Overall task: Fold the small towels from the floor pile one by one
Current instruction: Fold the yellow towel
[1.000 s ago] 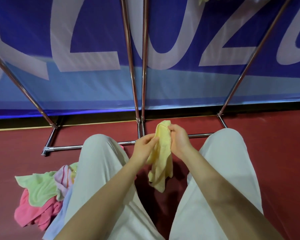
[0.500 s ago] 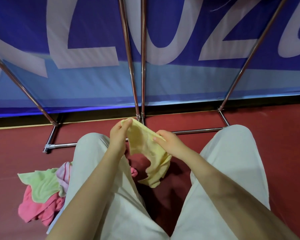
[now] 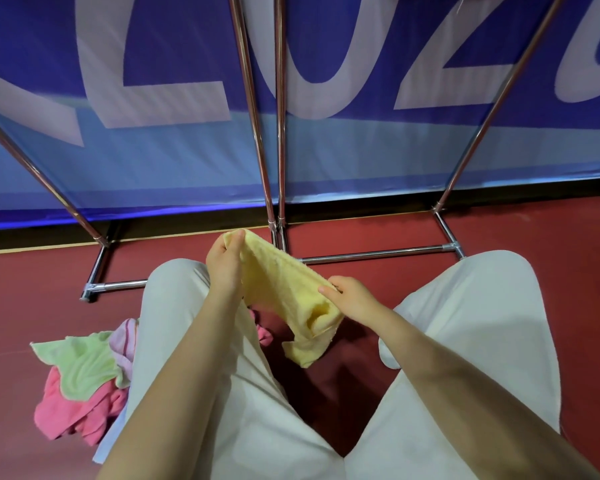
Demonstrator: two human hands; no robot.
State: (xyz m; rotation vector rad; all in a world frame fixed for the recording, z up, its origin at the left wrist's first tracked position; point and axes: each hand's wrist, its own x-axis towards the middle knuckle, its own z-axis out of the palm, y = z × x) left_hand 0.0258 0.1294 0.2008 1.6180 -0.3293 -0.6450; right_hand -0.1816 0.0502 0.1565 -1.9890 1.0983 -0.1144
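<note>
Floor pile (image 3: 84, 382) is partly covered by the left leg (image 3: 187, 358); its lower towels are hidden beneath the green towel (image 3: 80, 365). Right hand (image 3: 352, 297) fingertips are buried in the yellow towel (image 3: 288, 299). Banner (image 3: 326, 98) lettering is cropped by the top edge.

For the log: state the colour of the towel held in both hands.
Pale yellow towel, plain, seen best in the head view.
</note>
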